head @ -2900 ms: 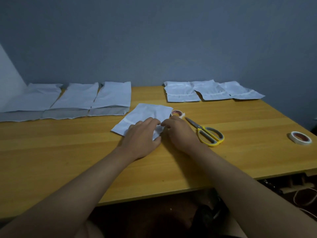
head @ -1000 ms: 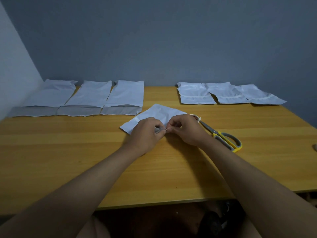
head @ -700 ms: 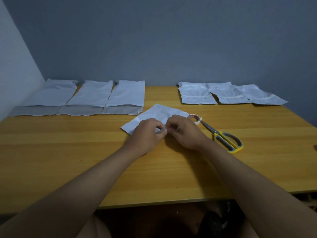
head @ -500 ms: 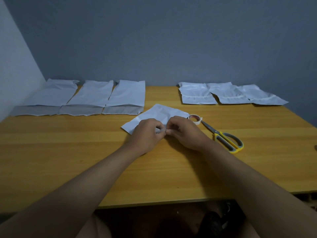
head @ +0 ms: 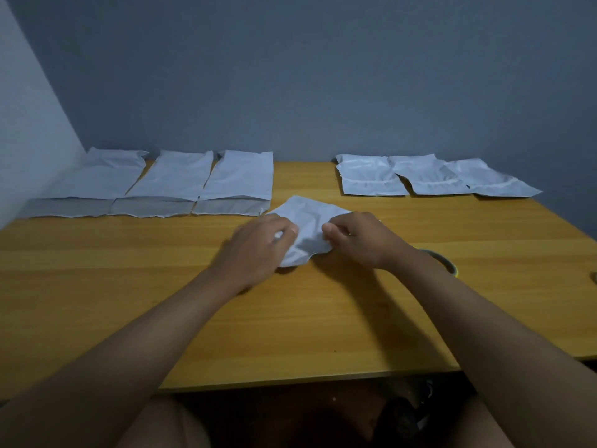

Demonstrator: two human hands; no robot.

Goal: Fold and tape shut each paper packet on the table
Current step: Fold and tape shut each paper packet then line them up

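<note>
- While both hands work at the middle of the wooden table (head: pixel 129 286), a crumpled white paper packet (head: pixel 308 227) lies between them; its near end lifts slightly off the wood
- left hand (head: pixel 258 244) grips the packet's left side, fingers curled over the paper; the hand is slightly blurred
- right hand (head: pixel 361 239) pinches the packet's right edge, thumb and fingertips closed on it
- the two hands sit close, parted only by the paper
- three flat packets (head: pixel 174 179) lie side by side at the far left, each with a grey strip at its near end
- three folded packets (head: pixel 423 176) lie overlapping at the far right by the wall
- a yellow-edged loop, seemingly a scissors handle (head: pixel 447 265), shows just behind the right wrist; the rest is hidden
</note>
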